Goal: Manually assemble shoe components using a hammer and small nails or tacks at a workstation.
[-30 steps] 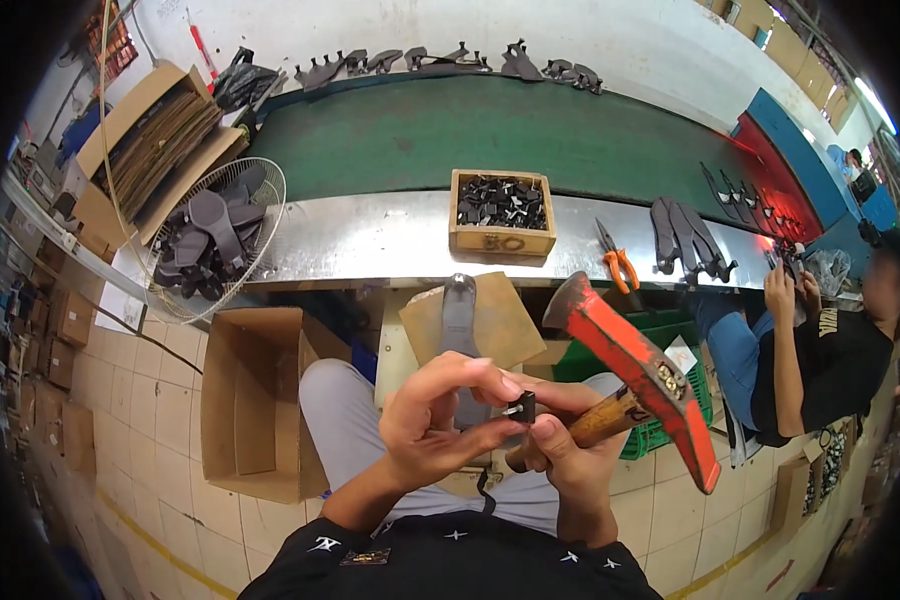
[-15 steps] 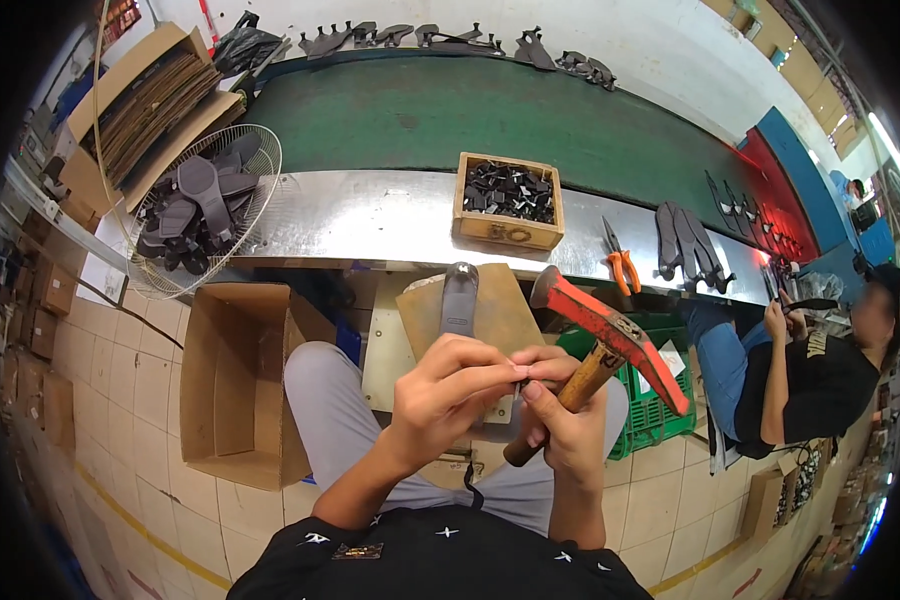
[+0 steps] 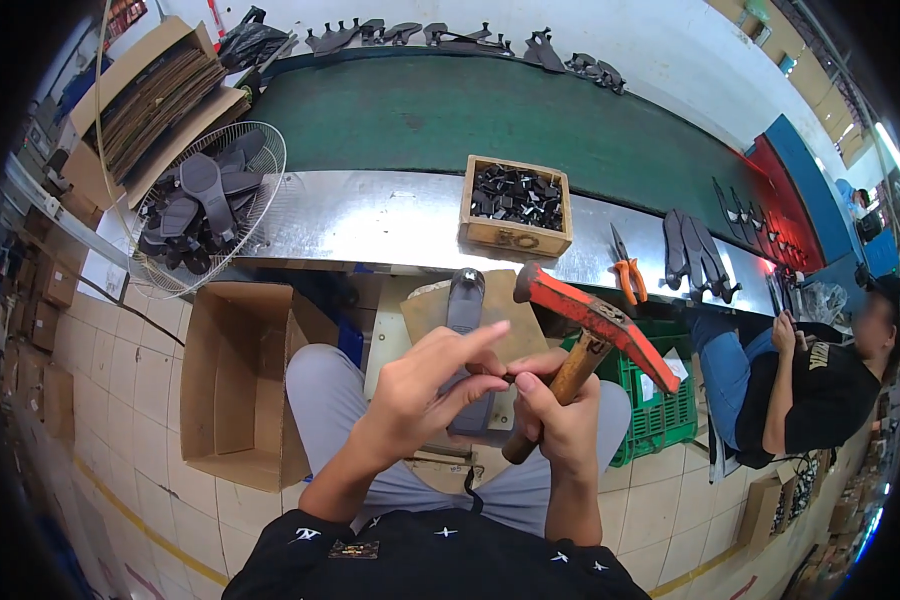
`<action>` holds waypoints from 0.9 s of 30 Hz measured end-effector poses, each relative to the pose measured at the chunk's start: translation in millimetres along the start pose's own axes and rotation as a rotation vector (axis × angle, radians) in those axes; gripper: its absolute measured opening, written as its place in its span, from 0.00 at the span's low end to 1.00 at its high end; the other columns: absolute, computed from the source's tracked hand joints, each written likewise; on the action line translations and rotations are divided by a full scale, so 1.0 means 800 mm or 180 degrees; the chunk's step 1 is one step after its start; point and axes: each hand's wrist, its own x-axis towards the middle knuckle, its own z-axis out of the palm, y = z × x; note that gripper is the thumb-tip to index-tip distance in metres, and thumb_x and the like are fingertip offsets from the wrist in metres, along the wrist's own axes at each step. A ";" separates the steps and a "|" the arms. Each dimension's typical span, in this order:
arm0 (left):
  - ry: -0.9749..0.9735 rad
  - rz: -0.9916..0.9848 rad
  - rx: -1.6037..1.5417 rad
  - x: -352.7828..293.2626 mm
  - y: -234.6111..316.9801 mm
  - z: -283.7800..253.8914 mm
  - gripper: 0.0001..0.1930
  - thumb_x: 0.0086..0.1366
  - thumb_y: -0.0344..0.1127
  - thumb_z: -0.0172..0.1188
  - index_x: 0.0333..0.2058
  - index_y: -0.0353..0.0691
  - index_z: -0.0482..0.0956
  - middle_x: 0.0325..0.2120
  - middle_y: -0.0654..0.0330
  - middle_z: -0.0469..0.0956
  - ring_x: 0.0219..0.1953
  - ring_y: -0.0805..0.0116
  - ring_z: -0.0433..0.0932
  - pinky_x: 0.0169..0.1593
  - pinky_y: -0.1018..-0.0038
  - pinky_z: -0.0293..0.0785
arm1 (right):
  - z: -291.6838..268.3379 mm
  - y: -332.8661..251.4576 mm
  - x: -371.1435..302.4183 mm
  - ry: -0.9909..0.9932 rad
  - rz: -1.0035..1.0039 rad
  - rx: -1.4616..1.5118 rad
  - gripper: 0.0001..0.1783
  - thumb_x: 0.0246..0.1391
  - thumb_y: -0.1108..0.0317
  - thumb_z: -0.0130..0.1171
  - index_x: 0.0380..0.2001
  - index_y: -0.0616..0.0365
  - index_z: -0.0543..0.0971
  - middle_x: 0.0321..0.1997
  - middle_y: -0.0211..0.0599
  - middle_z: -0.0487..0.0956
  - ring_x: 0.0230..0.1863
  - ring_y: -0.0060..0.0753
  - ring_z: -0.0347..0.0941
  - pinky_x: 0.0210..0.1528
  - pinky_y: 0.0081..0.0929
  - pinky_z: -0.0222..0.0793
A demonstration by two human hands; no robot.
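Observation:
My right hand (image 3: pixel 560 415) grips the wooden handle of a red-headed hammer (image 3: pixel 580 315), which is raised and tilted to the right. My left hand (image 3: pixel 425 390) has its fingertips pinched against the right hand's fingers, on something too small to make out. Under both hands a grey shoe sole (image 3: pixel 467 345) lies on a tan wooden block (image 3: pixel 425 310) over my lap. A wooden box of small black parts (image 3: pixel 515 205) stands on the steel ledge beyond.
An open cardboard box (image 3: pixel 235 380) stands on the tiled floor at left. A wire basket of grey soles (image 3: pixel 205 205) sits at upper left. Orange pliers (image 3: pixel 625 270) and dark soles (image 3: pixel 695 250) lie on the steel ledge. A green crate (image 3: pixel 660 415) and a seated person (image 3: pixel 810 370) are at right.
The hammer head has swung a little higher and left. My left fingers have spread while staying pinched at the right hand. The view has tilted slightly.

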 end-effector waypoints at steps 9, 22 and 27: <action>0.0504 -0.0636 0.0788 0.013 -0.124 0.033 0.28 0.56 0.37 0.70 0.55 0.38 0.75 0.41 0.52 0.80 0.43 0.52 0.79 0.49 0.60 0.74 | -0.019 0.011 0.039 0.0187 -0.0036 -0.0512 0.06 0.57 0.73 0.64 0.35 0.66 0.80 0.18 0.29 0.74 0.13 0.14 0.63 0.13 0.15 0.53; 0.0118 -0.1133 0.0895 -0.030 -0.176 0.078 0.16 0.53 0.45 0.71 0.39 0.48 0.86 0.46 0.54 0.82 0.54 0.63 0.77 0.65 0.51 0.51 | -0.039 0.049 0.122 -0.0320 -0.0668 -0.2010 0.15 0.51 0.77 0.62 0.44 0.65 0.80 0.26 0.46 0.82 0.25 0.36 0.79 0.32 0.32 0.71; 0.0065 -0.1196 0.0971 -0.036 -0.179 0.078 0.15 0.54 0.44 0.71 0.40 0.49 0.85 0.48 0.59 0.82 0.52 0.63 0.78 0.65 0.48 0.50 | -0.036 0.062 0.133 -0.0475 -0.1084 -0.2635 0.09 0.49 0.75 0.63 0.34 0.63 0.76 0.27 0.57 0.75 0.32 0.65 0.72 0.31 0.40 0.68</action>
